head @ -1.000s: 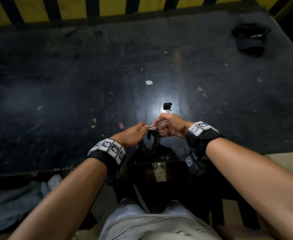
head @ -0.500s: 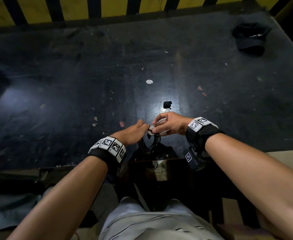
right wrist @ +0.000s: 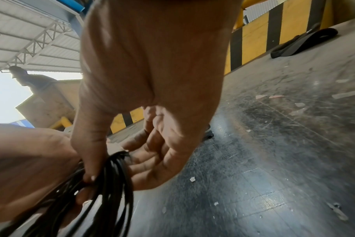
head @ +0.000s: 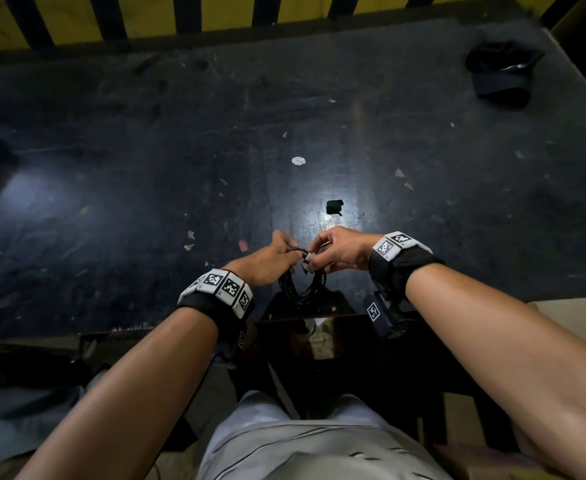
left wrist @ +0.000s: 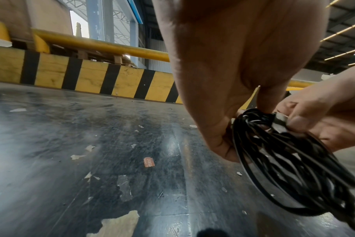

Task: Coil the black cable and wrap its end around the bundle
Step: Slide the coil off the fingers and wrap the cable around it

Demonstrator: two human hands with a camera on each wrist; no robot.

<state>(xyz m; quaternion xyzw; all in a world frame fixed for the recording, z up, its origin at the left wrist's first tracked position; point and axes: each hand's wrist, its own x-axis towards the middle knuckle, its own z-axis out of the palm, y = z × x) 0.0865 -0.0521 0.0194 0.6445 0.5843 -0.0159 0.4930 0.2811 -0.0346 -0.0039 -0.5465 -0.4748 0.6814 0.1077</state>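
The black cable (head: 302,287) hangs as a coil of several loops just above the near edge of the dark table (head: 146,202). My left hand (head: 274,258) pinches the top of the coil (left wrist: 290,160) between thumb and fingers. My right hand (head: 336,252) meets it from the right, and its thumb and forefinger pinch the pale plug end (left wrist: 281,119) against the top of the bundle. In the right wrist view the thumb presses the strands (right wrist: 111,184) while the other fingers curl behind them. The wrapped part under the fingertips is hidden.
A small black block (head: 334,206) lies on the table just beyond my hands. A black cap (head: 499,72) sits at the far right corner. A yellow-and-black striped barrier (head: 215,12) runs along the far edge. Paper scraps dot the surface.
Both hands have stayed together at the top of the coil. The right hand's fingers have closed in on the pale plug end, and the left thumb has shifted slightly over the bundle.
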